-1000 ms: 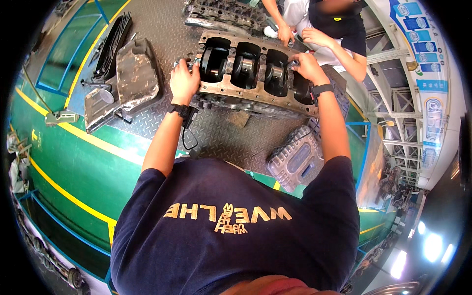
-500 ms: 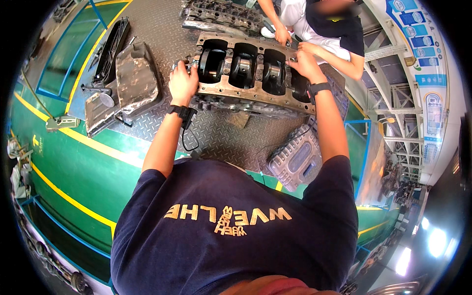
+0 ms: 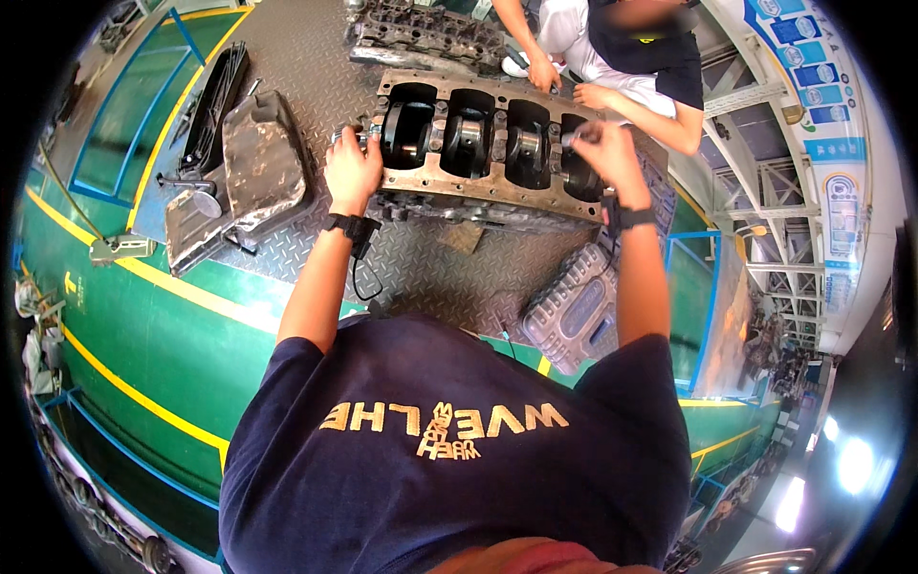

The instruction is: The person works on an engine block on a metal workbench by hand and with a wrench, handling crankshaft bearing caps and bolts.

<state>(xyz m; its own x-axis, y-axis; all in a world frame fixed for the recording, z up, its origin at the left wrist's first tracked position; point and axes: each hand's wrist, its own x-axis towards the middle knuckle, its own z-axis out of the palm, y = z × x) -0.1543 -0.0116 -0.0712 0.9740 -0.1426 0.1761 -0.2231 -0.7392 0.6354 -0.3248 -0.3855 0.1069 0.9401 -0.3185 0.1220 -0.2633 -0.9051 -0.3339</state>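
An engine block [image 3: 459,187] lies across the plate in front of me, with the dark crankshaft [image 3: 467,136] showing in its openings. At its left end is my left hand [image 3: 352,170], fingers curled beside the edge. Something small and silvery shows at these fingertips; what it is I cannot make out. Over the block's right end, my right hand [image 3: 610,155] has its thumb and fingers drawn together in a pinch. A small pale bit shows at that pinch, too small to name. Dark straps with devices circle both my wrists.
A co-worker [image 3: 650,67] crouches beyond the block's right end, hands close to it. A cylinder head [image 3: 426,33] lies behind the block. To the left are a worn oil pan [image 3: 268,158] and a long black cover [image 3: 215,105]. A ribbed grey cover [image 3: 577,311] lies near right.
My right hand has lifted slightly from the block's top and turned, its fingers drawing into a pinch. My left hand stays at the left end. The view has shifted a little.
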